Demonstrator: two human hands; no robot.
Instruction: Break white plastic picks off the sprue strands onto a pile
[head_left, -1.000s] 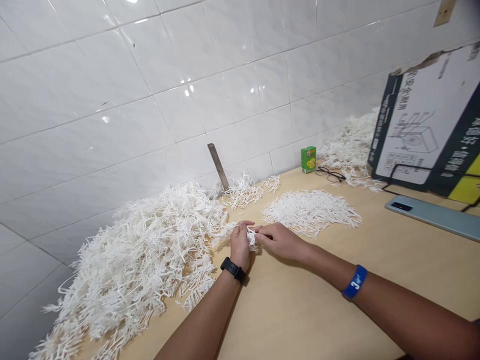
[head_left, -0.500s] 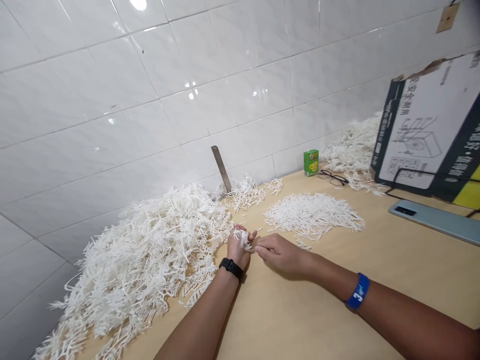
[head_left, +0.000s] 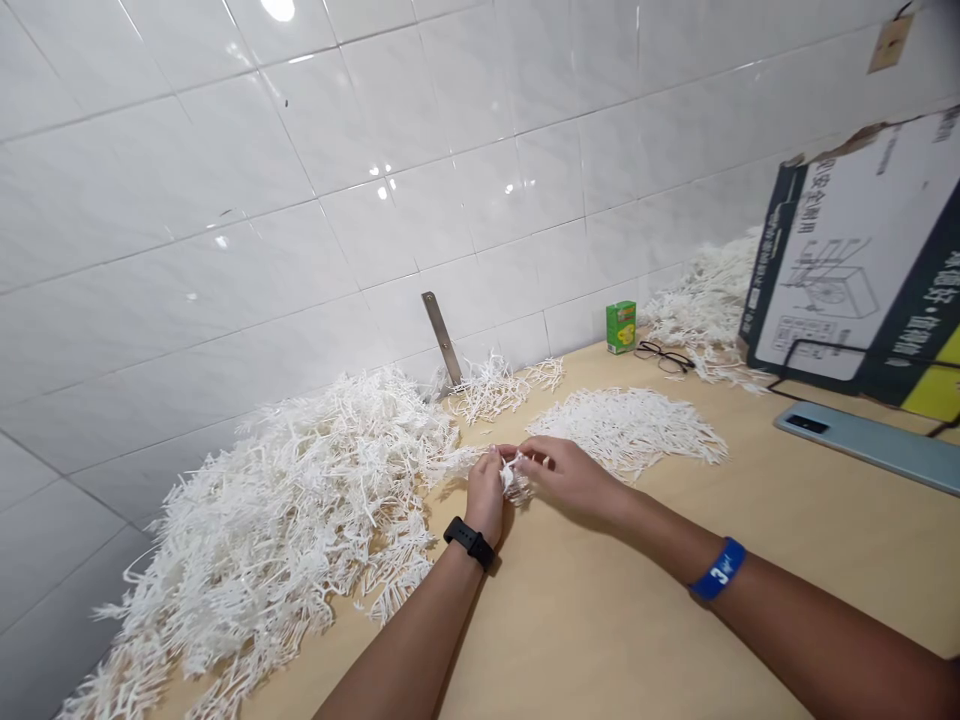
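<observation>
Both hands meet over the table [head_left: 600, 640]: left hand [head_left: 485, 497] clenched around a white plastic cluster [head_left: 514, 478], right hand [head_left: 574, 476] pinching at it.

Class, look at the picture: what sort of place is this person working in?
Probably a small home workshop for piecework: heaps of white plastic sprue pieces on a pale wooden bench, against a white tiled wall.
</observation>
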